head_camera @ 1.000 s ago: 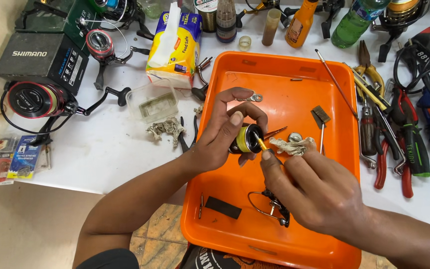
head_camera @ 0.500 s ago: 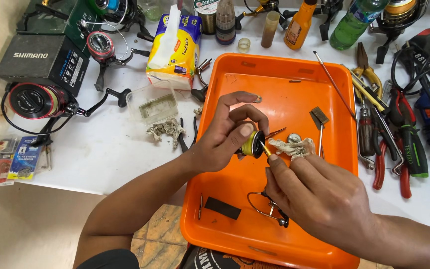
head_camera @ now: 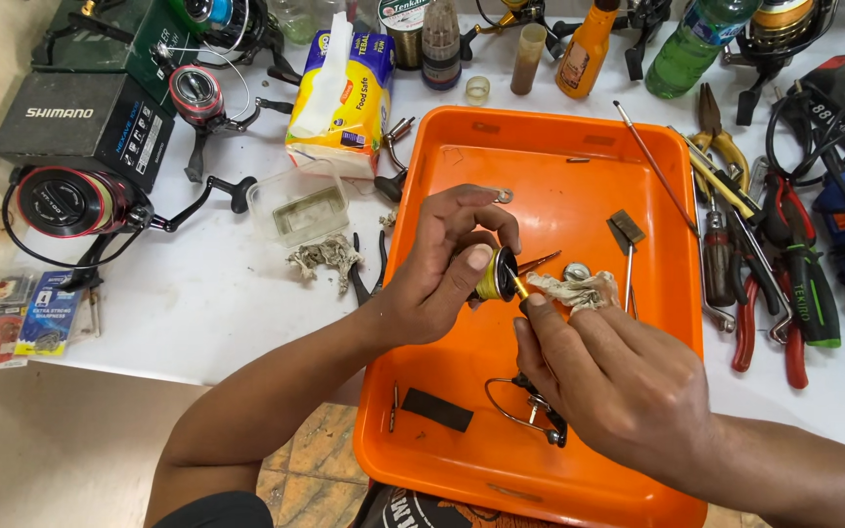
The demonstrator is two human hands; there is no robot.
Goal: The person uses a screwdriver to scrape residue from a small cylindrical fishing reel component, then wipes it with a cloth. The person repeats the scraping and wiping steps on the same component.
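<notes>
Over the orange tray [head_camera: 462, 440], my left hand [head_camera: 437, 279] pinches a small round black-and-gold reel part [head_camera: 496, 276] between thumb and fingers. My right hand [head_camera: 613, 376] holds a dirty scrap of cloth [head_camera: 569, 289] and a thin gold shaft [head_camera: 518, 287] against that part. In the tray lie a wire bail arm [head_camera: 525, 416], a black flat strip [head_camera: 437, 410], a small brush [head_camera: 628, 244], a washer [head_camera: 504, 196] and a round metal piece [head_camera: 577, 272].
Left of the tray are a red-and-black spinning reel [head_camera: 66, 202], a dark box [head_camera: 80, 122], a tissue pack [head_camera: 339, 103], a clear plastic lid [head_camera: 297, 205] and a crumpled rag [head_camera: 323, 259]. Pliers and screwdrivers [head_camera: 765, 284] lie to the right. Bottles [head_camera: 589, 44] stand behind.
Both hands have stayed over the tray's middle with the part. My right fingers and the cloth have shifted slightly against it.
</notes>
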